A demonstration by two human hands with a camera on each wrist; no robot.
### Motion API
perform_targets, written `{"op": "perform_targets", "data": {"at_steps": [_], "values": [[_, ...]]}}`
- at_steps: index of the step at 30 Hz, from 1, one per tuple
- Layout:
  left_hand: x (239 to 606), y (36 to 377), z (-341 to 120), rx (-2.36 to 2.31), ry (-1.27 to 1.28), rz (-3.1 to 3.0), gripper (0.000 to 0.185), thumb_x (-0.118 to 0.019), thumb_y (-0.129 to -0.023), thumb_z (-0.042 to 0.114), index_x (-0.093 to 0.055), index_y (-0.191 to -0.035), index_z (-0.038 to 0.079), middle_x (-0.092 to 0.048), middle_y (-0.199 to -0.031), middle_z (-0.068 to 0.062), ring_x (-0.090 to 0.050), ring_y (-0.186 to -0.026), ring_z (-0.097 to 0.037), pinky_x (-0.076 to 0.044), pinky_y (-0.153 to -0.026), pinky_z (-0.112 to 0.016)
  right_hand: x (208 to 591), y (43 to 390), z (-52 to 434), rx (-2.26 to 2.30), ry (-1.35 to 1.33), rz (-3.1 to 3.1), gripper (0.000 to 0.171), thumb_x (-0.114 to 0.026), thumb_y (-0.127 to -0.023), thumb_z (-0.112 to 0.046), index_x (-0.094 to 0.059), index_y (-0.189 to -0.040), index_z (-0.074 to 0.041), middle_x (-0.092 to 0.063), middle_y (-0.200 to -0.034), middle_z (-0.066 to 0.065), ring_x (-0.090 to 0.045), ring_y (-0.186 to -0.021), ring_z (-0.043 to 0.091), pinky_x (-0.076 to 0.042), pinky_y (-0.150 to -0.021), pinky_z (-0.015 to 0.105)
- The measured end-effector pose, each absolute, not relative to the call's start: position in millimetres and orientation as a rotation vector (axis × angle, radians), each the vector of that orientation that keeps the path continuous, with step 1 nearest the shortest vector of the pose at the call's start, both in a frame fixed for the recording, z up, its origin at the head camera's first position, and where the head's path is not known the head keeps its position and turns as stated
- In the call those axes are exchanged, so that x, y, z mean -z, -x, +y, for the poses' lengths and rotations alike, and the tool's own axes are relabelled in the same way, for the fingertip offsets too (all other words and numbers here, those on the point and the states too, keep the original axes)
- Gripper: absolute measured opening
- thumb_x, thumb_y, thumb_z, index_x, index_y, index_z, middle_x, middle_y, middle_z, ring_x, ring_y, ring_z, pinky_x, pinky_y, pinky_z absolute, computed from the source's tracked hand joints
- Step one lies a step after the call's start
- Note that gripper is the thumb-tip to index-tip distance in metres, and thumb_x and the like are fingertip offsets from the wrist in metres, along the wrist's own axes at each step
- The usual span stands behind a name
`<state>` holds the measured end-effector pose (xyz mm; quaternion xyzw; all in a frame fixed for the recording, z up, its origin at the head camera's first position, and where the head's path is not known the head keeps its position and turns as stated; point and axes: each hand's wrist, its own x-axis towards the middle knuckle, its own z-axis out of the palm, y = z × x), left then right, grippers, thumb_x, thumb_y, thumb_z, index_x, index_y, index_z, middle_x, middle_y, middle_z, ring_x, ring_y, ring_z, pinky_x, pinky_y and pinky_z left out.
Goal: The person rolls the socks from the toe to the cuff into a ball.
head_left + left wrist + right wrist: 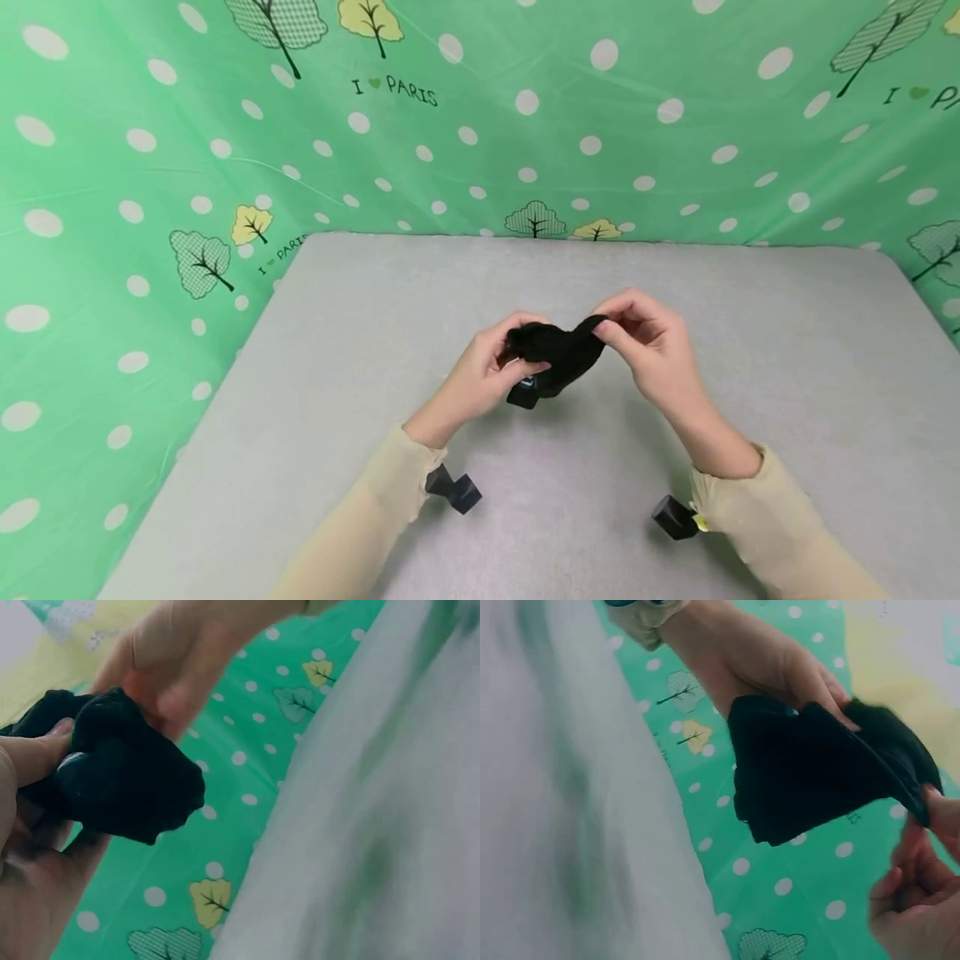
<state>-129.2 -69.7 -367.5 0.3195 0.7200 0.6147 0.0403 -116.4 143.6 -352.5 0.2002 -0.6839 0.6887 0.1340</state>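
A black sock (557, 354) hung bunched between two hands above the middle of a grey surface (750, 350), its long axis running roughly left to right and sagging toward the person at its lower end. The left hand (480, 379) curled its fingers and thumb round the sock's wadded left end, grip closed tight on the fabric. The right hand (651, 342) pinched the sock's stretched upper right edge between thumb and fingertips. A green polka-dot cloth (150, 208) printed with trees backed the scene.
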Motion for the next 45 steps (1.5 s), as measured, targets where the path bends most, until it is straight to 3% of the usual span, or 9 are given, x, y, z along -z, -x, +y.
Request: {"op": "perform_targets", "data": {"at_steps": [6,10,14,22,28,32,36,41,45], "values": [[362,128,-70,-1.820,-1.316,2.188,0.027,-0.061,-0.091,-0.010,-0.061,-0.117,-0.002,-0.063,-0.119,-0.019,-0.062,-0.113,-0.025,-0.054,-0.099,-0.033,349,128,154,-2.406,-0.568,-2.154,0.020,-0.059,-0.097,0.001,-0.070,-0.091,-0.015,-0.067,-0.083,-0.007,-0.060,-0.077,0.006,-0.051,-0.073,0.018],[360,129,-67,-1.730,-1.520,2.251,0.030,-0.058,-0.088,-0.014,-0.063,-0.113,0.001,-0.059,-0.130,-0.017,-0.061,-0.117,-0.023,-0.051,-0.103,-0.033,355,140,160,-2.784,-0.785,-2.191,0.021,-0.053,-0.101,-0.006,-0.071,-0.095,-0.016,-0.068,-0.090,-0.008,-0.062,-0.084,0.006,-0.052,-0.082,0.022],[361,129,-65,-1.662,-1.571,2.302,0.030,-0.060,-0.088,-0.012,-0.062,-0.113,0.004,-0.063,-0.128,-0.014,-0.061,-0.121,-0.021,-0.048,-0.107,-0.032,360,148,165,-2.926,-0.868,-2.240,0.022,-0.051,-0.102,-0.008,-0.070,-0.095,-0.016,-0.070,-0.091,-0.008,-0.064,-0.084,0.006,-0.052,-0.082,0.024],[372,137,-62,-2.083,-0.976,2.263,0.026,-0.066,-0.088,-0.009,-0.062,-0.113,-0.003,-0.065,-0.121,-0.022,-0.063,-0.115,-0.028,-0.057,-0.094,-0.033,364,130,155,-2.716,-0.220,-2.306,0.014,-0.056,-0.102,-0.018,-0.063,-0.091,-0.013,-0.065,-0.080,-0.006,-0.059,-0.072,0.006,-0.053,-0.071,0.020],[376,142,-62,-2.169,-0.914,2.296,0.022,-0.068,-0.089,-0.005,-0.063,-0.110,-0.001,-0.067,-0.118,-0.019,-0.064,-0.112,-0.024,-0.057,-0.094,-0.034,367,124,144,-2.732,-0.040,-2.202,0.009,-0.062,-0.098,-0.011,-0.064,-0.090,-0.014,-0.070,-0.081,-0.007,-0.066,-0.076,0.005,-0.054,-0.067,0.019],[377,145,-64,-2.240,-0.817,2.307,0.024,-0.069,-0.088,-0.006,-0.061,-0.111,-0.003,-0.067,-0.119,-0.019,-0.065,-0.108,-0.015,-0.058,-0.091,-0.031,372,125,144,-3.219,-0.107,-1.586,0.015,-0.054,-0.102,-0.011,-0.065,-0.092,-0.013,-0.067,-0.084,-0.004,-0.061,-0.080,0.008,-0.049,-0.071,0.018],[373,149,-66,-2.458,-0.581,2.128,0.031,-0.067,-0.085,-0.014,-0.060,-0.114,-0.003,-0.068,-0.117,-0.012,-0.064,-0.102,-0.009,-0.056,-0.087,-0.022,380,128,144,-3.578,-0.287,-0.892,0.025,-0.038,-0.108,-0.013,-0.059,-0.097,-0.007,-0.056,-0.090,0.003,-0.040,-0.077,0.015,-0.034,-0.074,0.025],[365,147,-67,-2.732,-0.351,1.644,0.045,-0.055,-0.088,-0.022,-0.065,-0.106,0.018,-0.065,-0.109,0.004,-0.063,-0.097,-0.008,-0.055,-0.078,-0.018,388,133,137,-3.392,-0.358,-1.252,0.031,-0.031,-0.109,-0.012,-0.060,-0.099,-0.010,-0.053,-0.087,-0.001,-0.024,-0.071,0.016,-0.033,-0.071,0.026],[360,142,-63,-2.783,-0.286,1.418,0.051,-0.047,-0.089,-0.025,-0.064,-0.101,0.022,-0.065,-0.105,0.006,-0.063,-0.095,-0.006,-0.054,-0.076,-0.018,395,136,126,-3.290,-0.379,-1.449,0.029,-0.037,-0.108,-0.012,-0.063,-0.097,-0.014,-0.054,-0.082,-0.005,-0.033,-0.068,0.012,-0.037,-0.072,0.024]]}}
